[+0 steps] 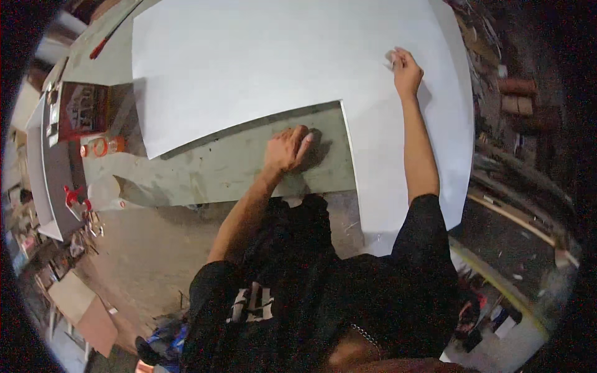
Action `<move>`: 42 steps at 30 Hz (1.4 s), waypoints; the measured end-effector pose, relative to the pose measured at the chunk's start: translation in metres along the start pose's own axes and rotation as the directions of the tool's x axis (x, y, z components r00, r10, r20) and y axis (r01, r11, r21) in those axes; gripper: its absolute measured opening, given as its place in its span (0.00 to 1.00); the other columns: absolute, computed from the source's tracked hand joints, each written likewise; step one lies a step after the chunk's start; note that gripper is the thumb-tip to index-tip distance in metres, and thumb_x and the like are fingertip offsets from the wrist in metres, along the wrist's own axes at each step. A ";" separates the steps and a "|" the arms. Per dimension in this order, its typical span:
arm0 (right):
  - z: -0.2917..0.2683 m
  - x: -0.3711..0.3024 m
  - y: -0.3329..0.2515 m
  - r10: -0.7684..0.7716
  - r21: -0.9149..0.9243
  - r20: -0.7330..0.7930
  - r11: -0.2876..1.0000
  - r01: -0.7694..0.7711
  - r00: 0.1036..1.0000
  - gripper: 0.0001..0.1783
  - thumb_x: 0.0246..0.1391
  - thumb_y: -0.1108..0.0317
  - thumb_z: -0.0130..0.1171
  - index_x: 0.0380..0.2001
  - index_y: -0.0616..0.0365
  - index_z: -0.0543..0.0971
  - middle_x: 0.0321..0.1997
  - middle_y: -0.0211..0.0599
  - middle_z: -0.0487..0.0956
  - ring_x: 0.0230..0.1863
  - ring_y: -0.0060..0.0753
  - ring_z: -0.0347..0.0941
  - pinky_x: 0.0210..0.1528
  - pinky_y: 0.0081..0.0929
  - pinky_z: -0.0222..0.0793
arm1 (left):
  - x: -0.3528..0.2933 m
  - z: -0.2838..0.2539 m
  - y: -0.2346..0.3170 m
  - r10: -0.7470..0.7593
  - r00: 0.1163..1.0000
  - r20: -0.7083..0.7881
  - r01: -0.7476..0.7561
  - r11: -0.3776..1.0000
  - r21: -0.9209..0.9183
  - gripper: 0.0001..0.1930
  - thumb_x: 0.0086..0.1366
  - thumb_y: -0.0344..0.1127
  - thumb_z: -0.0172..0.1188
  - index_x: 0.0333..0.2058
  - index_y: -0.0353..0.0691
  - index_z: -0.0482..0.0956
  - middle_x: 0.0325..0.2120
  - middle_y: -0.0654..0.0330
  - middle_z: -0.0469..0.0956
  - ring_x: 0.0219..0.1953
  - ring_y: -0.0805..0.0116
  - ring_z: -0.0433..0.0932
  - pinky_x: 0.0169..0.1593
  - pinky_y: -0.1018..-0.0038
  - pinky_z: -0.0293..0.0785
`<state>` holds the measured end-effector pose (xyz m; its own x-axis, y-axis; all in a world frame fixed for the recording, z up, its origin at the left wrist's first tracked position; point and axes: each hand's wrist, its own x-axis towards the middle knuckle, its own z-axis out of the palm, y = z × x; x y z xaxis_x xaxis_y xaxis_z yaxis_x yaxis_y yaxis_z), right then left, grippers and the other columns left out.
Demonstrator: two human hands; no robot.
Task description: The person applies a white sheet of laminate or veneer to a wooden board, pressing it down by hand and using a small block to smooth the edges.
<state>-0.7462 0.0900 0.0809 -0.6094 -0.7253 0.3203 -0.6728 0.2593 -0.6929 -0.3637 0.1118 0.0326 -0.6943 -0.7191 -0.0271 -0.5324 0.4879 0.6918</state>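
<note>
A large white sheet covers much of the greenish table, with a rectangular notch on its near side. Inside that notch my left hand rests on the bare tabletop, fingers curled in and thumb a little out. I see nothing in it. My right hand is over the right part of the sheet, its fingers pinched together. A small whitish piece shows at the fingertips, blurred, and its kind is unclear.
On the table's left stand a dark red box and small orange-lidded jars. A red-handled tool lies at the far left. Below are a clear plastic bag and a cardboard box. Cluttered shelving lines the right.
</note>
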 end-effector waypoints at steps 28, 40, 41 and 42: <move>0.021 0.023 -0.013 -0.026 -0.097 0.353 0.993 0.064 0.935 0.07 0.60 0.69 0.57 0.37 0.58 0.82 0.40 0.40 0.81 0.41 0.38 0.79 0.44 0.34 0.73 | 0.000 0.005 0.001 0.034 0.998 -0.058 -0.033 0.999 0.018 0.21 0.69 0.54 0.52 0.44 0.39 0.75 0.36 0.52 0.81 0.40 0.53 0.81 0.45 0.62 0.76; 0.018 -0.058 -0.008 -0.124 -0.220 0.412 0.948 0.231 0.903 0.08 0.60 0.69 0.59 0.30 0.63 0.81 0.32 0.38 0.80 0.33 0.33 0.77 0.42 0.30 0.73 | 0.000 -0.002 -0.001 0.020 0.996 -0.087 -0.023 0.999 -0.035 0.21 0.69 0.54 0.50 0.40 0.39 0.74 0.34 0.52 0.80 0.40 0.53 0.80 0.46 0.61 0.75; 0.015 -0.056 -0.006 -0.088 -0.201 0.427 0.961 0.190 0.900 0.06 0.59 0.68 0.60 0.31 0.59 0.82 0.34 0.37 0.81 0.35 0.35 0.78 0.43 0.32 0.73 | -0.001 -0.001 -0.001 0.036 0.996 -0.086 -0.040 0.998 -0.038 0.21 0.69 0.54 0.50 0.40 0.39 0.74 0.34 0.52 0.80 0.39 0.52 0.80 0.46 0.60 0.75; 0.009 -0.050 -0.001 -0.052 -0.184 0.443 0.972 0.148 0.895 0.05 0.58 0.68 0.60 0.33 0.55 0.83 0.36 0.36 0.82 0.37 0.38 0.78 0.44 0.34 0.74 | -0.001 0.000 -0.001 0.047 0.994 -0.096 -0.051 0.998 -0.038 0.23 0.69 0.55 0.51 0.42 0.38 0.74 0.35 0.50 0.80 0.40 0.51 0.80 0.46 0.60 0.75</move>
<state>-0.7112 0.1204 0.0591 -0.3247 -0.9451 0.0371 -0.8208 0.2621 -0.5075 -0.3625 0.1119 0.0324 -0.6687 -0.7398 0.0748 -0.4780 0.5048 0.7189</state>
